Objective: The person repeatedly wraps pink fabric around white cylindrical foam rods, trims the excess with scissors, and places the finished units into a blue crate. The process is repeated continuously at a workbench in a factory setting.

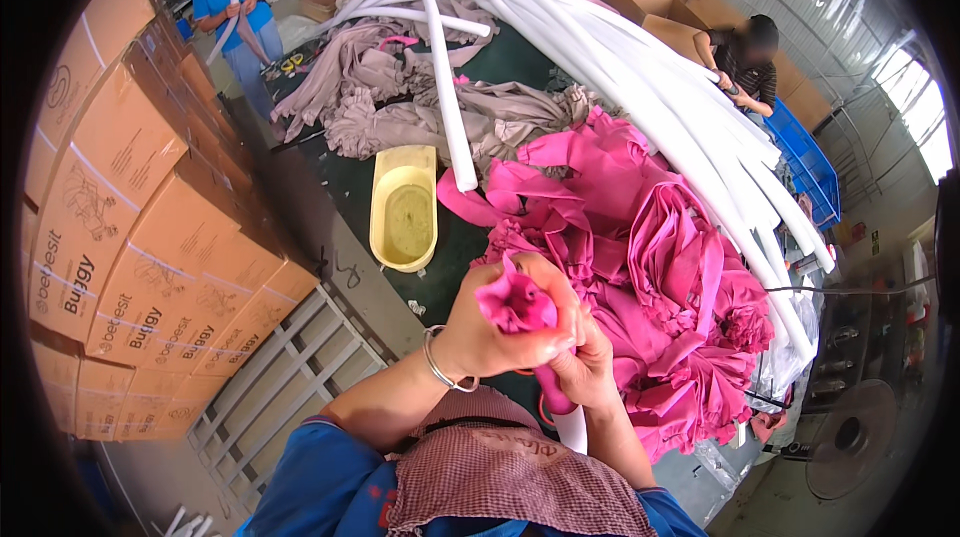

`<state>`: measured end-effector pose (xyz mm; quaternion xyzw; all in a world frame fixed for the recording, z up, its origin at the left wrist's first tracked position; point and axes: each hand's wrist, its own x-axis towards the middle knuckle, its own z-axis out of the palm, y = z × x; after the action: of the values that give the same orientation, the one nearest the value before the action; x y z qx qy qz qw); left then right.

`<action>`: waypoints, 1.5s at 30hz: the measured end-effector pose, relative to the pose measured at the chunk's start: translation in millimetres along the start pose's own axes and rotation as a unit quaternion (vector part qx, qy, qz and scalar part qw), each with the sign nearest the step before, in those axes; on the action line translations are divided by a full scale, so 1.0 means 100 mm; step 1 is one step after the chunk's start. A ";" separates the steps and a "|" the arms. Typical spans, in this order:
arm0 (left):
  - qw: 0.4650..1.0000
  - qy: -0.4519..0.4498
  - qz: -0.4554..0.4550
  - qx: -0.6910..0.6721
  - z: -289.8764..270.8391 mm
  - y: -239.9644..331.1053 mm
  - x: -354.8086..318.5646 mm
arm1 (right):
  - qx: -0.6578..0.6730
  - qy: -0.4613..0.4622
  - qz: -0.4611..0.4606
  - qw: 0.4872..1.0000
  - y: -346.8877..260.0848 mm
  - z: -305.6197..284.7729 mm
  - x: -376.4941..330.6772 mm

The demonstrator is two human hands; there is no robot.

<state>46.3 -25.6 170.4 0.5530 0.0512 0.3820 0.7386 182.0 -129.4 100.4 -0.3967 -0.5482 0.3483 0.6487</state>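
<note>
Forearms (385, 403) inward, fingers (566, 302) curled

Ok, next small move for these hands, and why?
Probably slide the right hand down, easing the pink cloth along the white tube: the left hand grips the cloth's gathered upper end, the right hand holds just below, and the tube shows bare beneath the cloth.

A hand could pass at ten o'clock from the left hand (478, 325) over dark green tabletop (426, 292); the pale-yellow oblong plastic tub (405, 164) blocks eleven; the crumpled bright-pink fabric heap (665, 282) crowds one through four; long white round tubes (655, 97) obstruct one beyond.
</note>
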 end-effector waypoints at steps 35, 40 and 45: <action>0.906 0.356 -0.183 -0.137 -1.26 -0.70 0.43 | -0.129 -0.112 0.495 0.852 0.10 -0.01 -0.10; 0.909 0.345 -0.152 -0.177 -1.54 -0.75 0.36 | -0.090 -0.177 0.550 0.811 0.12 -0.17 -0.69; 0.969 0.235 -0.058 -0.057 -0.40 -0.59 0.29 | -0.035 0.023 0.151 0.988 0.24 -0.05 -0.07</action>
<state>76.5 17.4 115.0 0.4007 0.2336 0.4603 0.7569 185.1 -125.8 75.0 -0.5049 -0.4787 0.4136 0.5872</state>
